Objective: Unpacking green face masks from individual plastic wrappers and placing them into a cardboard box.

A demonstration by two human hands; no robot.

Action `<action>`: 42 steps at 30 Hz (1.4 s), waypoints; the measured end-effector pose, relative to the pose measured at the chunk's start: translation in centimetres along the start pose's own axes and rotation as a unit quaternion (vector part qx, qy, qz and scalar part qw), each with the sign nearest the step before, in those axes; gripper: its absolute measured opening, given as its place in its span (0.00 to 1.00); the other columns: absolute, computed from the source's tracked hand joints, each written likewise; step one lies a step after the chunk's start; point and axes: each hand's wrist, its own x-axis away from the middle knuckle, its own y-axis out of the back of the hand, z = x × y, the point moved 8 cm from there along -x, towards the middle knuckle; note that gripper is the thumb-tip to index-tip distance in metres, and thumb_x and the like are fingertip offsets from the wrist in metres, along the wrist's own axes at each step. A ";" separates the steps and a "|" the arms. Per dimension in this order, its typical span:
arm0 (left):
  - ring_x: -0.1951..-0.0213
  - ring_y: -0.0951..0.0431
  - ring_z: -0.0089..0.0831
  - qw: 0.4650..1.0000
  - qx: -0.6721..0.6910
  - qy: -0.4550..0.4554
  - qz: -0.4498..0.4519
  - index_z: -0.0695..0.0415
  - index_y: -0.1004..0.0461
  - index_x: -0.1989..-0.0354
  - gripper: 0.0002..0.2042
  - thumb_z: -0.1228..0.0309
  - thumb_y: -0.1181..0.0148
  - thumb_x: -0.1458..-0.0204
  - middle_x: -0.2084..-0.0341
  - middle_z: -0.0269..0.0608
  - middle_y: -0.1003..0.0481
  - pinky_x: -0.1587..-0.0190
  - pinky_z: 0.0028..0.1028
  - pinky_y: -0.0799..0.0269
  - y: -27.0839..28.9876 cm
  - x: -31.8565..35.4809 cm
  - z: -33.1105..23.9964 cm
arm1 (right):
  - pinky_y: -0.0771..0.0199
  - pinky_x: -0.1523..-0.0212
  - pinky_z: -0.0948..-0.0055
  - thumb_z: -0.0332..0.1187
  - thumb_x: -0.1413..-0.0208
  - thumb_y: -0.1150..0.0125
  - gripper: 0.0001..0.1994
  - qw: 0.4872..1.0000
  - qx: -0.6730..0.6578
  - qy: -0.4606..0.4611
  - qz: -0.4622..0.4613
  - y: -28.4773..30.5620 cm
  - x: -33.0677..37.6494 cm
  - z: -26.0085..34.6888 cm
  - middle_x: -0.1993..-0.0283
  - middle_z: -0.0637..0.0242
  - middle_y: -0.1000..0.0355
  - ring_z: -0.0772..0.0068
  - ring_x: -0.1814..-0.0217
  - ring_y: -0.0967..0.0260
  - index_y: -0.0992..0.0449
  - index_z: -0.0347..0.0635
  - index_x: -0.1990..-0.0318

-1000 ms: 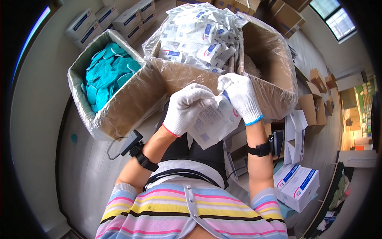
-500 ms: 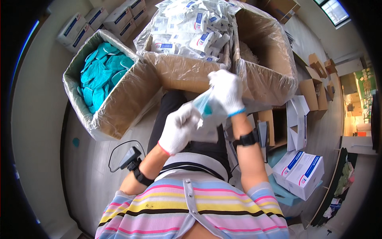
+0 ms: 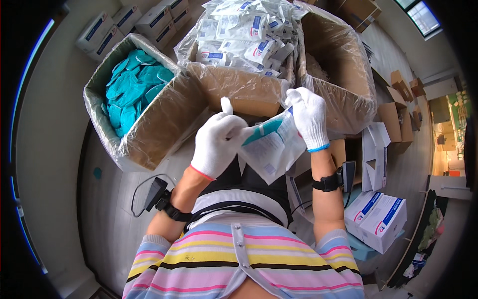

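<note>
A clear and white plastic pouch (image 3: 275,155) hangs tilted between my hands above my lap, with a flat teal piece (image 3: 264,130) showing along its upper part. My right hand (image 3: 309,120), in a white knit glove with a blue cuff, is closed on the pouch's upper right corner. At the pouch's left edge, my left hand (image 3: 218,143), in a white glove with a red cuff, pinches with thumb and fingers; one finger sticks up. Ahead on the left, a plastic-lined carton (image 3: 164,122) holds many similar teal pieces (image 3: 132,94).
Straight ahead stands a lined carton (image 3: 239,85) heaped with filled pouches (image 3: 244,32). Right of it is another lined carton (image 3: 341,102) with clear plastic inside. White printed boxes (image 3: 381,224) sit on a blue stool at right; more boxes (image 3: 154,20) are stacked far left.
My hands have moved apart, the left one leftward and the right one rightward. The pouch, bunched and blurred before, now hangs spread out between them with the teal piece plainer.
</note>
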 end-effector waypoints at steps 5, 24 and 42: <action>0.72 0.23 0.35 0.999 -0.012 -0.030 0.019 0.59 0.23 0.68 0.10 0.74 0.29 0.58 0.74 0.43 0.26 0.65 0.29 0.27 -2.1 -0.2 -0.2 | 0.30 0.72 0.63 0.41 0.38 0.45 0.16 0.999 0.002 0.051 -0.011 -0.4 0.6 1.9 0.77 0.57 0.25 0.55 0.73 0.25 0.22 0.38 0.71; 0.65 0.30 0.17 0.969 0.170 0.032 -0.176 0.61 0.30 0.57 0.10 0.87 0.47 0.46 0.70 0.30 0.30 0.60 0.19 0.34 6.7 -0.9 4.8 | 0.27 0.69 0.70 0.41 0.37 0.43 0.15 0.998 -0.034 0.041 -0.038 1.4 2.7 -0.4 0.74 0.58 0.24 0.61 0.71 0.23 0.22 0.37 0.65; 0.68 0.22 0.22 0.982 0.112 0.028 0.150 0.64 0.21 0.65 0.06 0.76 0.34 0.50 0.72 0.38 0.22 0.61 0.24 0.25 -3.8 -2.0 0.5 | 0.26 0.68 0.70 0.39 0.39 0.40 0.12 0.986 -0.064 0.156 0.011 -1.1 3.2 4.9 0.70 0.61 0.24 0.60 0.71 0.24 0.23 0.39 0.65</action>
